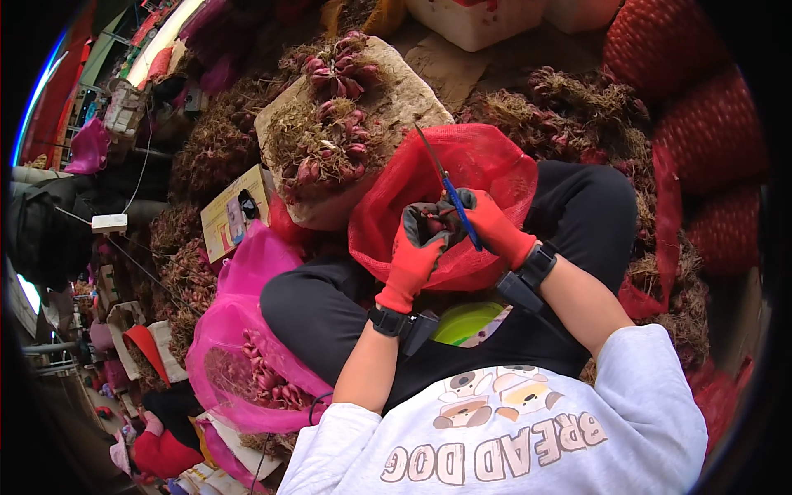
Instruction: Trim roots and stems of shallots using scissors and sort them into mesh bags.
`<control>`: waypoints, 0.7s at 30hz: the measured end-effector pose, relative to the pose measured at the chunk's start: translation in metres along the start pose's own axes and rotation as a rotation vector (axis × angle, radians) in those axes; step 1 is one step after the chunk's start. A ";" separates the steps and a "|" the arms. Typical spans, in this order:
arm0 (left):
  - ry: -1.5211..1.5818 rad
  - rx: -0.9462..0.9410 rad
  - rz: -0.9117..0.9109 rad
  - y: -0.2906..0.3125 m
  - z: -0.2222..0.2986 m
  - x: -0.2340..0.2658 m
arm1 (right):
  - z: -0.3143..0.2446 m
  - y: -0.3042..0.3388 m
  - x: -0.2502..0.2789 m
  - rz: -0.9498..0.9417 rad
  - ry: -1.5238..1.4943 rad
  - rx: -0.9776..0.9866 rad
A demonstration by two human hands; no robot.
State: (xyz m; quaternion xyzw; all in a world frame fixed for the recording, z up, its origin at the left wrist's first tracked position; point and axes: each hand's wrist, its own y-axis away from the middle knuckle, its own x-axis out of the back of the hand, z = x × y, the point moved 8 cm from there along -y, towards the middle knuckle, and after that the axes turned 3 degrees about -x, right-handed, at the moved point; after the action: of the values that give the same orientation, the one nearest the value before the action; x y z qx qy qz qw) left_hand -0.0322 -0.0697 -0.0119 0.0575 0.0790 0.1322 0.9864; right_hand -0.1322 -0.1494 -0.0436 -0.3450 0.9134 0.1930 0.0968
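Both my hands wear red gloves with dark palms and meet above an open red mesh bag (375, 235) between my legs. Curled fingers of my left hand (412, 252) hold a few reddish-purple shallots (434, 223). My right hand (497, 229) is closed around blue-handled scissors (455, 205), their long dark blade pointing up and away over the bag. The right fingertips lie close beside the shallots and are partly hidden. Just beyond the bag, bundles of shallots with dry roots (334, 148) rest on a pale, rough block (404, 95).
A pink mesh bag (247, 330) holding shallots lies beside my left knee. Heaped shallots (569, 115) spread behind the red bag, and full red mesh sacks (709, 132) stack at the right. A yellow card (221, 223) carries a phone-like object. Another person (165, 437) sits at lower left.
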 end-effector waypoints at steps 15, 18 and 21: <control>-0.880 -0.146 -0.064 0.001 0.000 -0.001 | 0.033 -0.002 0.016 0.223 0.138 -0.116; -0.608 -0.077 0.000 0.003 -0.008 0.006 | 0.006 0.000 0.009 0.202 0.091 -0.002; -0.510 -0.051 -0.015 -0.001 -0.011 0.012 | -0.005 -0.003 -0.004 0.094 0.132 0.054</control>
State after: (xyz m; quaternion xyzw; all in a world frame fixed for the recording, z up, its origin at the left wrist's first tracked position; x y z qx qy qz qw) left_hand -0.0222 -0.0665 -0.0246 0.0634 -0.1753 0.1082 0.9765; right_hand -0.1275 -0.1511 -0.0383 -0.3111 0.9378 0.1494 0.0364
